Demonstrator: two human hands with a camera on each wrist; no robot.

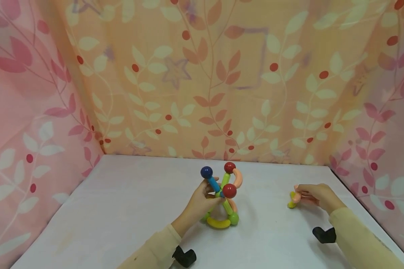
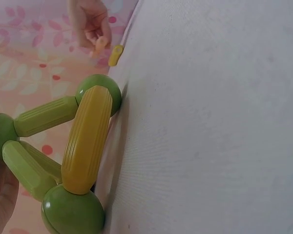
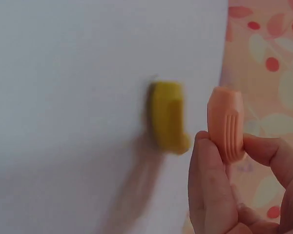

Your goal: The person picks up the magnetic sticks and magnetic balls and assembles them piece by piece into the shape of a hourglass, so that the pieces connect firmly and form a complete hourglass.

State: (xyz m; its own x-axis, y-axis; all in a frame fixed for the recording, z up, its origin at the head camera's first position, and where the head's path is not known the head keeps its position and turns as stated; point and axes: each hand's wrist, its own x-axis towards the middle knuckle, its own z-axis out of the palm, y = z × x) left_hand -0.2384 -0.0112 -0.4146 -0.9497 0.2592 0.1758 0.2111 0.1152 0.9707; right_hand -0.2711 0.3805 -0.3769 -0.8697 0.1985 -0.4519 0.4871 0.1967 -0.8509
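In the head view my left hand (image 1: 196,203) grips a toy frame of magnetic rods and balls near its middle. A dark blue ball (image 1: 207,172) and two red balls (image 1: 229,190) top it. At its base a yellow curved rod (image 2: 88,141) joins two green balls (image 2: 73,212). Straight green rods (image 2: 45,116) run up to another green ball. My right hand (image 1: 318,196) pinches a peach curved magnetic rod (image 3: 225,124) between thumb and fingers, over the table. Just beside it a loose yellow curved rod (image 3: 168,117) lies on the white surface.
A white-covered table (image 1: 128,194) spreads beneath both hands. Leaf-patterned cloth walls (image 1: 205,82) enclose it at the back and both sides. Black pieces (image 1: 185,257) show by each sleeve.
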